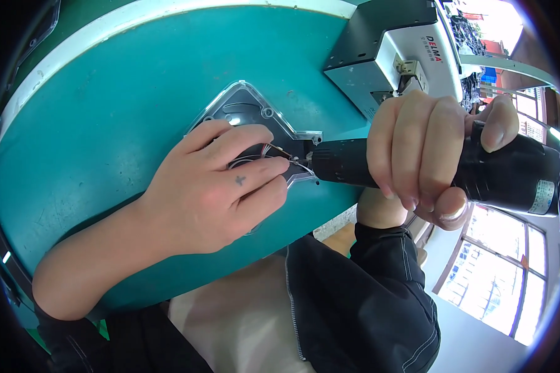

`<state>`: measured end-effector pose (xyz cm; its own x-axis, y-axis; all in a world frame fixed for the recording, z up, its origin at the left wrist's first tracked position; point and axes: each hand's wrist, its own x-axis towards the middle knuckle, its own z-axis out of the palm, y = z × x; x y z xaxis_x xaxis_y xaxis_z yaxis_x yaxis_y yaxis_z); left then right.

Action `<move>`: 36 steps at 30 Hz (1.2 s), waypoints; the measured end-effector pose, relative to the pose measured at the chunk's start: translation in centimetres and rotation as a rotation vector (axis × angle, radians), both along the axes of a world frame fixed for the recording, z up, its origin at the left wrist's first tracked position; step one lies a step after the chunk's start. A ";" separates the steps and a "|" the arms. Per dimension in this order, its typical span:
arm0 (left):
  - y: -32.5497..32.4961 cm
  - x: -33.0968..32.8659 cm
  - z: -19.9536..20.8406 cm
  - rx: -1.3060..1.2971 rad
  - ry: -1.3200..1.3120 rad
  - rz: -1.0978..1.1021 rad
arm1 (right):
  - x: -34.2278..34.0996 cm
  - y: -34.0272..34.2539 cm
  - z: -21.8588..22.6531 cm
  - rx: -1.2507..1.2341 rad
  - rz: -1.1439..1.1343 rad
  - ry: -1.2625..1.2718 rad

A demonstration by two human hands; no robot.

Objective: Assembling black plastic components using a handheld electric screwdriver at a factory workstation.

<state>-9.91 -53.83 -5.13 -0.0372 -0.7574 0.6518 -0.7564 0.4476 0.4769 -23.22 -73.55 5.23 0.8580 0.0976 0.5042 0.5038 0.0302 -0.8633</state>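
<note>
A dark grey plastic housing [246, 102] with a clear raised rim lies on the green table, partly hidden beneath my left hand. Thin wires [266, 149] and a small narrow part show inside it between the fingers. My left hand [214, 186] is bent over the housing from the left, fingertips pressing inside and steadying it; its thumb is hidden. My right hand [420, 146] is wrapped round a black electric screwdriver [342, 161], held nearly level. The driver's front end meets the right corner of the housing, close to my left fingertips. Its bit is hard to make out.
A grey and black metal box machine [386, 59] stands at the far right of the green table [106, 112]. A pale strip [106, 32] edges the table's far side. A dark flat object [9, 248] lies at the left edge. Windows [488, 273] show beyond, at right.
</note>
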 end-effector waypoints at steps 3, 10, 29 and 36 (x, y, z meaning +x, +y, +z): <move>0.0 0.0 -0.1 0.009 -0.001 -0.005 | 0.0 0.1 -0.2 -0.001 -0.020 -0.009; 0.1 0.1 -0.2 0.014 0.003 -0.047 | 0.3 0.0 -1.0 -0.020 -0.011 -0.027; -0.4 1.1 5.6 0.136 0.129 0.050 | -1.4 2.5 -0.3 0.216 -0.420 0.107; -11.9 4.7 13.0 -0.068 -0.065 0.167 | -1.2 2.9 -0.2 0.103 -0.319 0.119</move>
